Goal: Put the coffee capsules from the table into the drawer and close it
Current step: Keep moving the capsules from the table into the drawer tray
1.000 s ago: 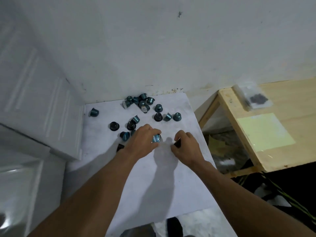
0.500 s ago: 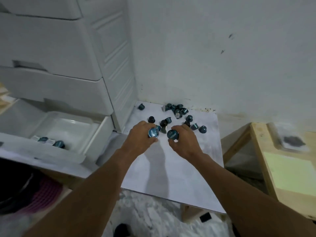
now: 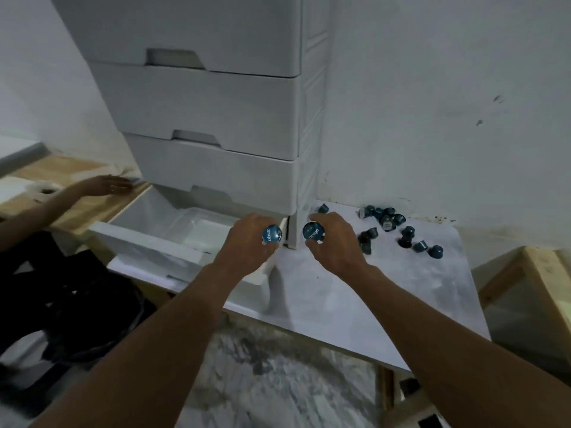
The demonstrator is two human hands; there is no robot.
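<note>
My left hand (image 3: 247,245) is shut on a blue coffee capsule (image 3: 272,234) and hangs over the right front corner of the open white drawer (image 3: 148,242). A second blue capsule (image 3: 313,231) is gripped in my right hand (image 3: 335,242), just right of the cabinet's corner, above the white table (image 3: 355,291). Several teal and dark capsules (image 3: 386,220) lie loose on the table near the wall. The part of the drawer floor I can see is bare; my left hand hides its right end.
The white drawer cabinet (image 3: 216,112) stands on the table's left, its upper drawers shut. Another person's hand (image 3: 106,185) rests on a wooden surface beyond the drawer. A wooden table (image 3: 537,273) stands to the right. Dark bags (image 3: 61,298) lie below left.
Both my hands have lifted a capsule each off the table and carried them left toward the open drawer. My view has swung left, bringing the cabinet and drawer into sight.
</note>
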